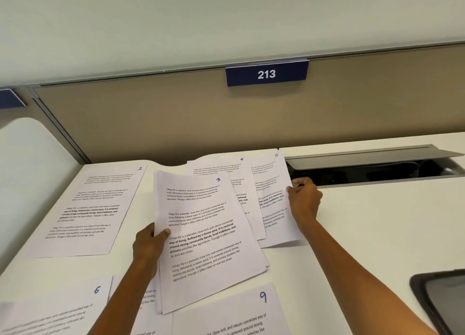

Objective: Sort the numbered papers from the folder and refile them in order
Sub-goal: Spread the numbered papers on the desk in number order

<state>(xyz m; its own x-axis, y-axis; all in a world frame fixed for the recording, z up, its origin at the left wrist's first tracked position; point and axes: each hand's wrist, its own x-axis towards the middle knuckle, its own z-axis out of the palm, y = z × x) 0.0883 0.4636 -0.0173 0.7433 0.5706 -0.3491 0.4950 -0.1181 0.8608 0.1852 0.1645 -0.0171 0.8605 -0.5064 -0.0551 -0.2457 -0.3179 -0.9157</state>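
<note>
Head view: left hand [148,244] grips a stack topped by page 3 [201,234]; right hand [303,201] pinches a sheet [274,204], its number unreadable, on the counter [377,234]. Misreading that number could misplace it.

Two bare forearms rose from the lower edge of the frame, one left of centre, one from the lower right corner. No sleeve, cuff or glove covered either as far as the frame reached. The left hand [151,244] and the right hand [303,200] wore no ring, watch or band that showed. The fingernails were short and unpainted.
</note>
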